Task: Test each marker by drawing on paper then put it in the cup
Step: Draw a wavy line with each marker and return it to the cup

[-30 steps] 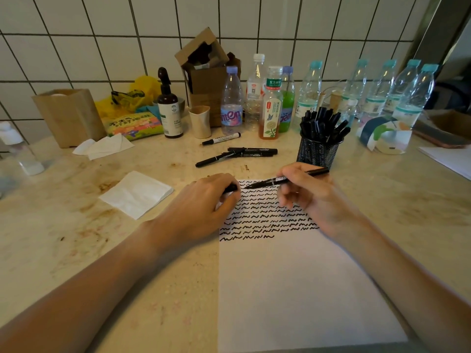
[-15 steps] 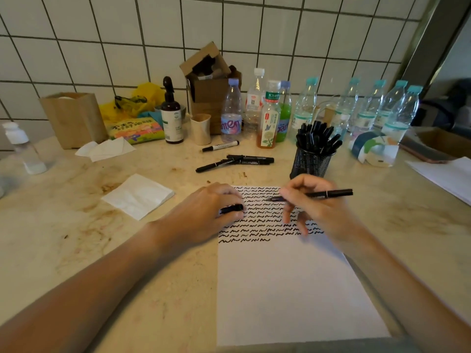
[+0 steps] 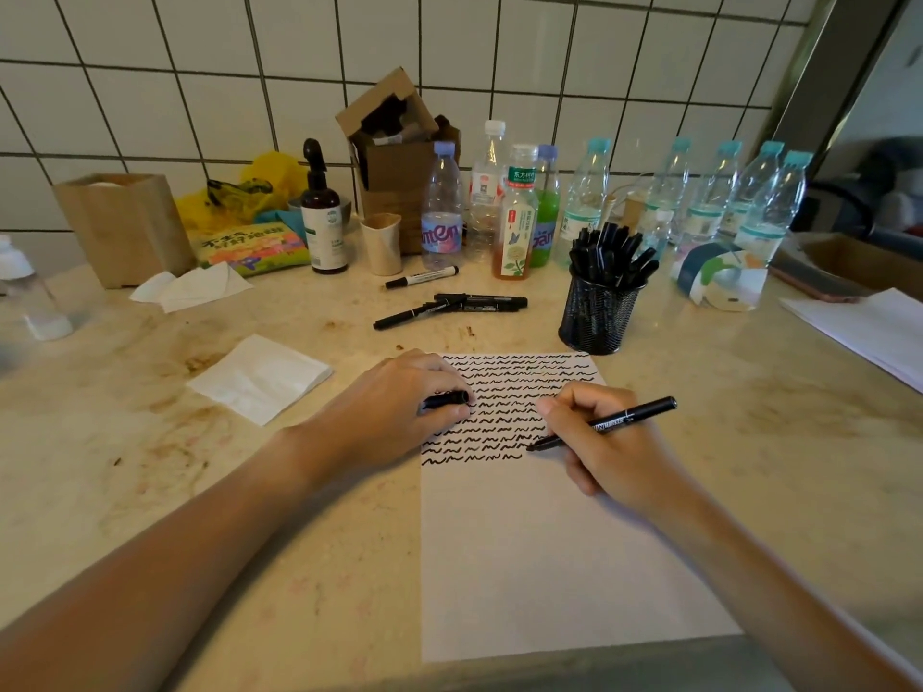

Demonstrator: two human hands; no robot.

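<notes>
- Right now the right hand pinches a black marker between thumb and curled fingers, tip down on the paper just past the end of the last wavy line, the barrel slanting up and away beyond the knuckles.
- The left hand rests on the paper's near-left edge, fingers curled round a short black piece that looks like the cap; its heel also seems to pin the sheet in place.
- Beyond the right hand, just past the top corner of the paper, stands the black mesh cup, already packed with markers standing upright.
- Beyond the left hand, four loose markers lie on the surface, apparently waiting their turn.
- The marker looks light and stiff, with a smooth plastic barrel that could turn in the fingers; a grip low on the barrel near the tip, as it is held now, should give the best control for drawing.
- For the drop into the cup, a hold nearer mid-barrel would likely serve better, and the cap should go on first, since the felt tip would smear whatever it touches.
- The paper is thin and would slide easily if left unpinned.
</notes>
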